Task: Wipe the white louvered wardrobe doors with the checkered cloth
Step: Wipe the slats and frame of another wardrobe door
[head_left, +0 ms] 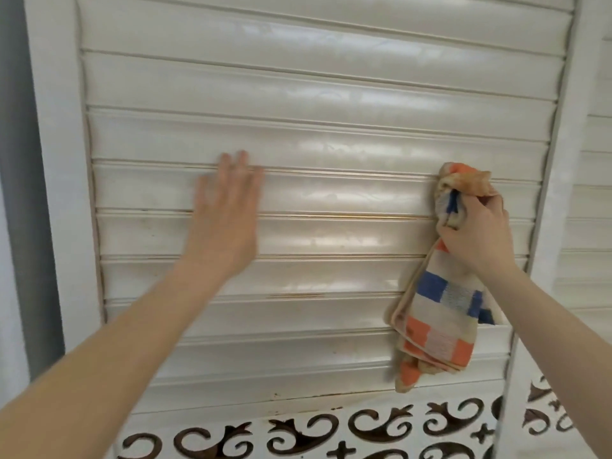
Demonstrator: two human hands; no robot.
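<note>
A white louvered wardrobe door [331, 134] fills the view, its slats glossy with brownish grime along some edges. My right hand [477, 226] grips the checkered cloth [443, 313], orange, blue and cream, against the slats near the door's right stile. The bunched top of the cloth sticks out above my fist and the rest hangs down. My left hand [228, 207] lies flat with straight fingers on the slats left of centre, holding nothing.
A second louvered door [589, 193] shows at the right edge. Below the slats runs a white panel with dark scroll cut-outs [331, 432]. A grey strip [23, 193] stands left of the door frame.
</note>
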